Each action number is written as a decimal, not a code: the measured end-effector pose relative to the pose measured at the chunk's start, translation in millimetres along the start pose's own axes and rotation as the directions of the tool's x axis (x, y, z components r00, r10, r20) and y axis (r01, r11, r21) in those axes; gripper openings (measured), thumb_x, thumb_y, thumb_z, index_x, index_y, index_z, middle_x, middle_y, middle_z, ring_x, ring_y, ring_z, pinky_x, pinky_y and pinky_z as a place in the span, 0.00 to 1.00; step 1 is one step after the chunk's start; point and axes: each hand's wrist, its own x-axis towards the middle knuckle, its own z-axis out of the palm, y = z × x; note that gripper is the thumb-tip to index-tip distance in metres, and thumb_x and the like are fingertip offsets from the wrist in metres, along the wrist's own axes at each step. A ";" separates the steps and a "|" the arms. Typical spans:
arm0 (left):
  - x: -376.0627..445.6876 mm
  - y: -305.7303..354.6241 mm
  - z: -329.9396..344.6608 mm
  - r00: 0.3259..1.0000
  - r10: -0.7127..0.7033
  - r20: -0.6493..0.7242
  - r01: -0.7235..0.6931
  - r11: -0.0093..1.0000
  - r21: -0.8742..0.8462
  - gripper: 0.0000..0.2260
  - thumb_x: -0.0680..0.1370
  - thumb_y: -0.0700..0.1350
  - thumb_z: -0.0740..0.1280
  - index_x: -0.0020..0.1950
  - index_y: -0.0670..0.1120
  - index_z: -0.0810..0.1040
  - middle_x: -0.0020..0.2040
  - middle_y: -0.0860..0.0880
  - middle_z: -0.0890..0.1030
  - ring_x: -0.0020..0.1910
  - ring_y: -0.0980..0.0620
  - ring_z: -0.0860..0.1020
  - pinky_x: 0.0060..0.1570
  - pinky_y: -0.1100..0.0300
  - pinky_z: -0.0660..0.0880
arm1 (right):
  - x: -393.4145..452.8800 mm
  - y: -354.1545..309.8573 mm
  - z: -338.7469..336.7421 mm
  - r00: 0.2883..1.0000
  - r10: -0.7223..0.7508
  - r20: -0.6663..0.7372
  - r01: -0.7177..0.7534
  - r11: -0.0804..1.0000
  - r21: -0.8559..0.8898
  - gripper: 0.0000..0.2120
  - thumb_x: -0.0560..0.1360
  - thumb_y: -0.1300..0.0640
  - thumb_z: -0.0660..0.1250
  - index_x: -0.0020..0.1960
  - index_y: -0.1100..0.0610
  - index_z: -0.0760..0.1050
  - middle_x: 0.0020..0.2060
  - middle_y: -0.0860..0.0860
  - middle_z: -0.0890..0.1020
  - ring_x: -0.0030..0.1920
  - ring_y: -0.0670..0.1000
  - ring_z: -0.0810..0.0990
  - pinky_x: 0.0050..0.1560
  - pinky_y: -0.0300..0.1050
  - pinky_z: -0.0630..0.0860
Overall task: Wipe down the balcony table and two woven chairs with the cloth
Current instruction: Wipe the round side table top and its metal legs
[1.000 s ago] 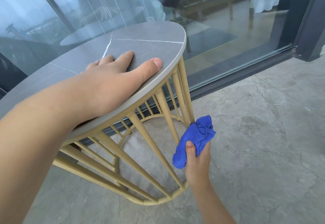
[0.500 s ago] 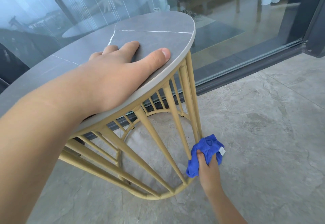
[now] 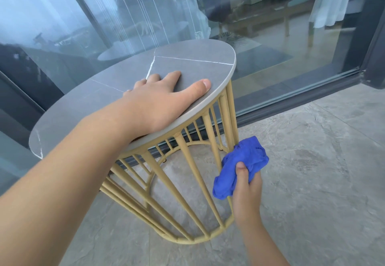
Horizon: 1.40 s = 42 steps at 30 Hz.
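Presently the base of the table is being wiped, judged from the position of the blue cloth, which is bunched against one of the yellow vertical rods on the right-hand side of the frame, roughly at mid-height. The cloth is clamped in the grip of the right hand, with the thumb pressed over the fabric and the other fingers curled behind it. The left hand is laid flat on the grey stone-look tabletop near its front edge, fingers straight and thumb spread along the rim; the table is thereby braced. The left forearm is extended diagonally from the lower left, and the right forearm rises from the lower edge. For the next move, the cloth would probably have to be drawn along the rod and then carried to the neighbouring rods and the lower ring. No woven chair can be seen directly, so that part of the task is taken as outstanding.
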 end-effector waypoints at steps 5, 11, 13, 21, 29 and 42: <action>-2.4 0.5 -3.5 1.000 -0.013 0.022 0.012 1.000 0.011 0.39 0.74 0.77 0.47 0.81 0.61 0.55 0.82 0.51 0.57 0.81 0.46 0.54 0.76 0.43 0.52 | -23.1 -40.8 28.6 0.971 -0.239 -0.011 0.239 0.971 0.006 0.25 0.69 0.40 0.69 0.61 0.53 0.75 0.51 0.48 0.83 0.54 0.51 0.83 0.54 0.51 0.80; -0.5 -2.9 3.7 0.999 -0.014 -0.040 0.013 1.000 -0.023 0.37 0.75 0.77 0.48 0.81 0.60 0.57 0.80 0.52 0.60 0.81 0.46 0.54 0.78 0.43 0.52 | -43.6 -53.3 52.7 0.809 -0.588 0.002 0.563 0.774 -0.290 0.42 0.64 0.46 0.76 0.75 0.49 0.64 0.69 0.39 0.69 0.72 0.50 0.71 0.67 0.60 0.74; 0.0 -4.0 4.7 0.999 -0.023 -0.045 0.022 0.999 -0.033 0.37 0.76 0.76 0.48 0.81 0.60 0.56 0.80 0.52 0.59 0.81 0.47 0.53 0.79 0.43 0.51 | -42.9 -54.4 56.0 0.821 -0.571 -0.011 0.540 0.781 -0.313 0.45 0.62 0.42 0.78 0.74 0.52 0.65 0.68 0.44 0.71 0.70 0.53 0.72 0.64 0.63 0.75; 0.4 -1.3 3.3 1.000 -0.027 -0.016 0.026 0.998 -0.062 0.35 0.77 0.75 0.48 0.81 0.62 0.55 0.81 0.54 0.58 0.82 0.49 0.50 0.79 0.43 0.48 | -35.1 -59.9 74.3 0.815 -0.578 -0.043 0.467 0.699 -0.542 0.42 0.59 0.46 0.87 0.66 0.61 0.76 0.62 0.53 0.78 0.64 0.56 0.76 0.63 0.59 0.73; -2.4 1.7 2.1 0.999 -0.011 -0.031 0.007 0.991 -0.133 0.33 0.77 0.74 0.49 0.79 0.62 0.60 0.80 0.55 0.60 0.81 0.52 0.52 0.77 0.47 0.49 | -32.3 -63.0 77.1 0.863 -0.505 0.005 0.438 0.743 -0.505 0.29 0.67 0.49 0.80 0.64 0.57 0.77 0.59 0.49 0.81 0.64 0.54 0.76 0.62 0.59 0.72; -4.5 1.6 -1.4 0.998 0.059 -0.015 -0.060 0.993 -0.104 0.32 0.76 0.73 0.49 0.80 0.64 0.57 0.79 0.62 0.60 0.80 0.56 0.55 0.78 0.50 0.51 | 17.6 -91.2 39.1 0.891 -0.433 0.136 0.454 0.851 -0.265 0.29 0.66 0.52 0.76 0.66 0.45 0.74 0.58 0.41 0.81 0.61 0.50 0.79 0.61 0.56 0.77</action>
